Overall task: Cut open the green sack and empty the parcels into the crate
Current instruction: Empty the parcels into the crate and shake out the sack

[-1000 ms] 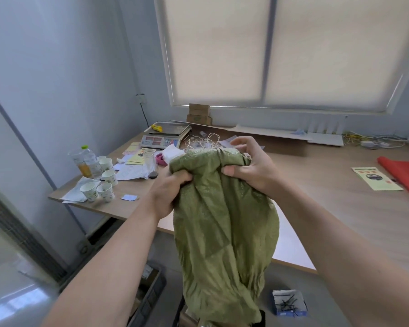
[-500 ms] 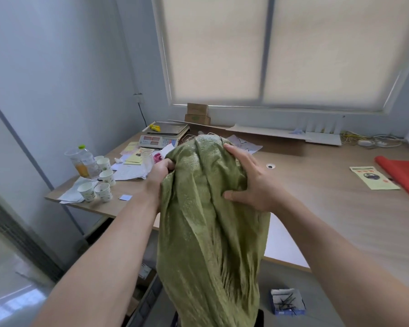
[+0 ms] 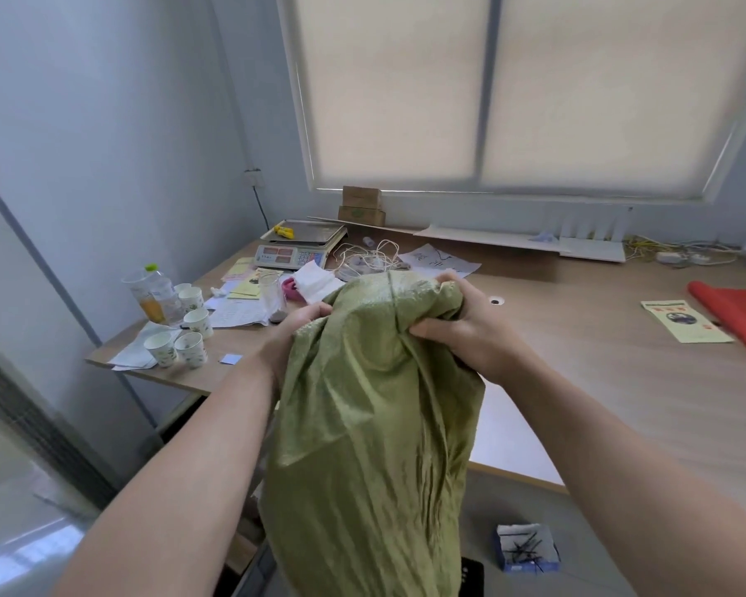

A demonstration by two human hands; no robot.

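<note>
The green sack hangs in front of me, limp and creased, its lower end dropping out of the bottom of the view. My left hand grips the fabric at its upper left. My right hand is clenched on a bunched fold at the upper right, level with the table edge. A dark edge of the crate shows below the sack, mostly hidden. No parcels are visible.
A wooden table stretches ahead and right. On its left end stand paper cups, a bottle, papers and a scale. Loose string lies behind the sack. A red sheet and leaflet lie right. A small blue box sits on the floor.
The sack was lifted and shaken: it rose half a second ago with my right hand flat on its side, and now both hands have come back down, gripping its top corners.
</note>
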